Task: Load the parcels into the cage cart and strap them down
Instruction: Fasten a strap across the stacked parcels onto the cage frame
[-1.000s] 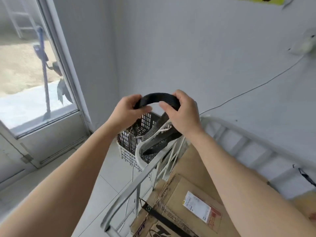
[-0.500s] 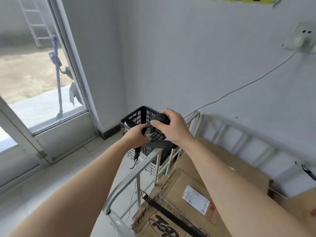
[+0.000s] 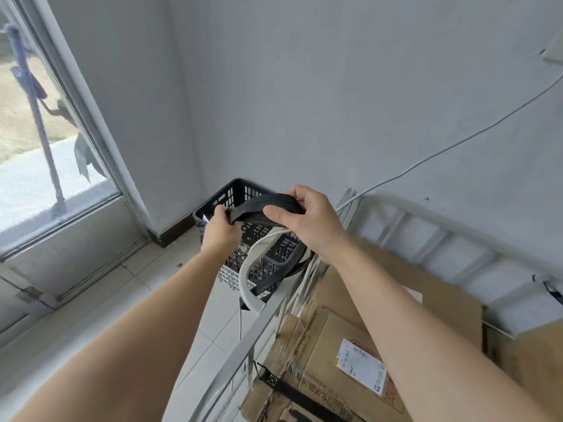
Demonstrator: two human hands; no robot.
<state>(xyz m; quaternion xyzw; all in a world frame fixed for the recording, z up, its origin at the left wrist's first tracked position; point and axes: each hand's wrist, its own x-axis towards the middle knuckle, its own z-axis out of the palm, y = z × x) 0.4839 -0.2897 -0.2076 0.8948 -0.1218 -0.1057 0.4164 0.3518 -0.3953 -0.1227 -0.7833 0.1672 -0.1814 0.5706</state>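
Fingers (image 3: 300, 194) of the right hand (image 3: 307, 223) and left hand (image 3: 221, 233) clamp a looped black strap (image 3: 265, 204) above a black crate (image 3: 234, 191), beside the cage cart (image 3: 243, 342) holding cardboard parcels (image 3: 323, 363).

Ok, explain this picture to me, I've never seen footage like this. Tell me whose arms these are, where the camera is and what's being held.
There is no machine here: the two bare arms belong to a person, and the single camera sits on their head, looking forward and down. The left hand and the right hand both grip a bundle of flat black webbing strap, whose loops hang below the right wrist. Behind it a black plastic lattice crate stands in the room's corner. At lower right is the white metal cage cart, already holding brown cardboard parcels; one bears a white shipping label.
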